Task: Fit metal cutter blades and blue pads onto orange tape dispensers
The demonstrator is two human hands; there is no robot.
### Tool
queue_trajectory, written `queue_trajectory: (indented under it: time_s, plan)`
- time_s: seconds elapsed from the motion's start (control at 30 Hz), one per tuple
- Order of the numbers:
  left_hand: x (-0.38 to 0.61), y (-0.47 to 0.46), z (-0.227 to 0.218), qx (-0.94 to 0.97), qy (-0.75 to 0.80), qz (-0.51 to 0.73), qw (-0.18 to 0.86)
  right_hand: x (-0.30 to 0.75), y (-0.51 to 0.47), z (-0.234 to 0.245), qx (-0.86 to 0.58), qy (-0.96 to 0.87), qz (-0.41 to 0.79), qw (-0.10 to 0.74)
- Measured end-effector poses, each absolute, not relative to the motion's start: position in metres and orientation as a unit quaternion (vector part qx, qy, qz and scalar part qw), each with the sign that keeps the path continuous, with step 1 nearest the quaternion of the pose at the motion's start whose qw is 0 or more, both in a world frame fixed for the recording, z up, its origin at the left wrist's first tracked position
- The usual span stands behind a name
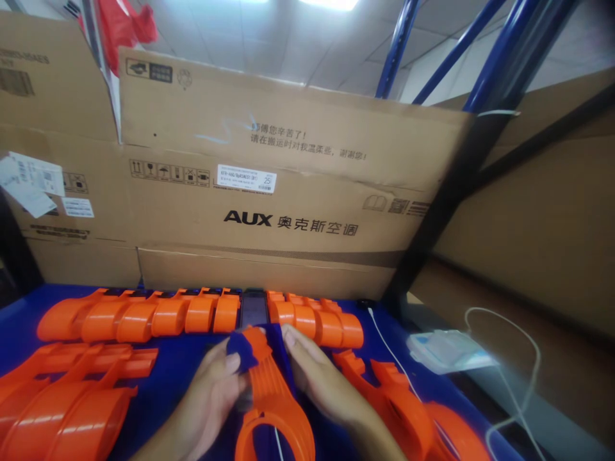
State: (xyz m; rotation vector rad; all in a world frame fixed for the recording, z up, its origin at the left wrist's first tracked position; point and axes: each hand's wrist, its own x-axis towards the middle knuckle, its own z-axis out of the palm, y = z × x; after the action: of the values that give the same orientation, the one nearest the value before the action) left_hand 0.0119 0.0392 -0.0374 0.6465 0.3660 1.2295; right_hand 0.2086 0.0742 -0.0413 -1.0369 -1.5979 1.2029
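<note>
Lower centre: left hand (pixel 214 387) grip holding dark-blue flat piece (pixel 243 349) against orange ring-ended plastic part (pixel 273 387) | right hand (pixel 317 378) just beside, grip: cannot tell.

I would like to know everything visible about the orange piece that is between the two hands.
The orange piece looks like smooth, slightly glossy plastic. Its ribbed neck leads to a ring, cut off by the picture's bottom edge; a white cable shows through the hole. The narrower end points away from the wearer, with dark-blue material against it. The left hand's grip has its thumb on that material; whether the right hand's grip touches the orange surface is unclear.
</note>
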Motion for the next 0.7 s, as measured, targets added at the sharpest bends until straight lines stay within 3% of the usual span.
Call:
queue_trajectory:
  time_s: [0.17, 0.47, 0.7]
  plan:
    - [0.013, 0.038, -0.036, 0.303, 0.184, 0.567, 0.743, 0.199, 0.068, -0.019, -0.392, -0.688, 0.440, 0.424]
    - [0.014, 0.042, -0.034, 0.324, 0.256, 0.652, 0.636, 0.207, 0.073, -0.016, -0.363, -0.705, 0.311, 0.524]
    - [0.014, 0.042, -0.034, 0.331, 0.274, 0.667, 0.609, 0.206, 0.071, -0.014, -0.343, -0.729, 0.306, 0.507]
